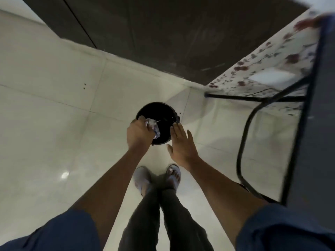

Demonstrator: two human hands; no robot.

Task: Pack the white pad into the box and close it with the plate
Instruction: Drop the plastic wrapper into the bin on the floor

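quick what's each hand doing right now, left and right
Left hand: closed around a crumpled clear plastic wrapper, held over the black bin.
Right hand: open, fingers spread, holding nothing, beside the bin.

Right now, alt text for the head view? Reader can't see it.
Looking straight down, a standing person's left hand holds a crumpled clear wrapper over a round black bin on a pale tiled floor, while the open right hand hovers beside the bin's rim. A black-framed table with a floral cloth stands to the right; sandalled feet show below.
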